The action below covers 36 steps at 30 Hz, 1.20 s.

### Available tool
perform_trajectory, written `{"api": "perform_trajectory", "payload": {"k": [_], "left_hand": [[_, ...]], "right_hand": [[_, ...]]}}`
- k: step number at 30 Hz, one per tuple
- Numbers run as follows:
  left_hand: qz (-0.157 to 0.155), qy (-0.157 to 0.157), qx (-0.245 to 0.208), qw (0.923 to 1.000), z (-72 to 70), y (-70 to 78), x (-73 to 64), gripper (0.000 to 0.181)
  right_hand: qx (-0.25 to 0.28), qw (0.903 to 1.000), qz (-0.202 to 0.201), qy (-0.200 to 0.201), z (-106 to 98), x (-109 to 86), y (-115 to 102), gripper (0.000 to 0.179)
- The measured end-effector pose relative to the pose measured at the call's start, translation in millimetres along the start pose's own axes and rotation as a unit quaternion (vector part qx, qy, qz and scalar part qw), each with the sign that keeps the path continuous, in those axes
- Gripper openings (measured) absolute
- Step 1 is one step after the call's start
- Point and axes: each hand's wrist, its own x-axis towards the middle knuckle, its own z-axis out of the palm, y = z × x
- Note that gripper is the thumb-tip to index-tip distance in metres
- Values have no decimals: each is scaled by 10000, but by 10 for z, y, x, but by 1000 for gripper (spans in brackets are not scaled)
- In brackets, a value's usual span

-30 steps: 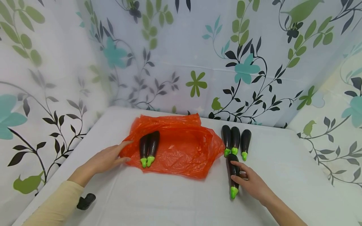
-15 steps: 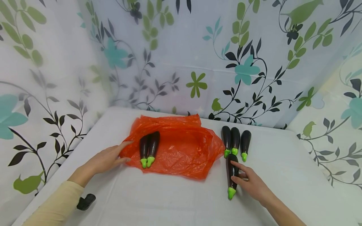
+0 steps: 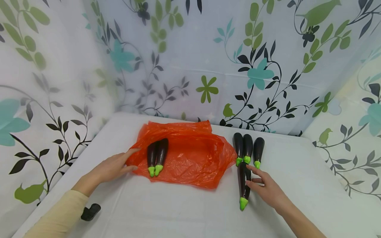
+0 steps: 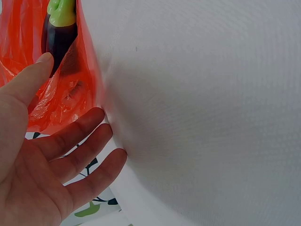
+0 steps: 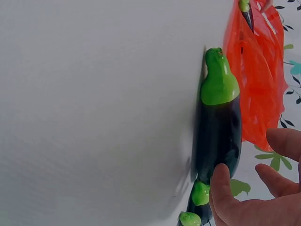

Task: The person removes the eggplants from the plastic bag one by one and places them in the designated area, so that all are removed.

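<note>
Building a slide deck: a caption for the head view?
Left hand at a red bag with two eggplants; right hand by the nearest eggplant outside.

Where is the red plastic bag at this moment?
In the head view, the red plastic bag lies mid-frame on the white table, between the left hand and the four eggplants on the right.

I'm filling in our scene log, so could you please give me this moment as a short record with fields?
Surface: white tabletop
Container: red plastic bag, lying with its mouth open
In the bag: two eggplants, side by side, toward its left
Outside the bag: near eggplant, green end on the near side; three eggplants beyond it
Left hand: relaxed, at the bag's left edge
Right hand: at the near eggplant, not wrapped around it; contact unclear
Backdrop: leaf-and-flower patterned cloth
</note>
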Motion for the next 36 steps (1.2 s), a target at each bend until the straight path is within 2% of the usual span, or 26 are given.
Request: {"api": "perform_trajectory", "payload": {"k": [6,15,23,36], "left_hand": [[-11,10,29,10000,-7,3,2,64],[-10,-19,-52,10000,-8,10,-2,64],[-5,-26,-41,10000,-4,17,-7,64],[10,0,2,10000,-10,27,-7,64]], "right_hand": [[-78,9998,46,175,-35,-7,-70,62],[-53,9987,-278,421,-83,-29,-172,61],[189,9967,-396,687,-98,-28,-243,62],[582,9906,-971,767,-64,-59,-614,58]]}}
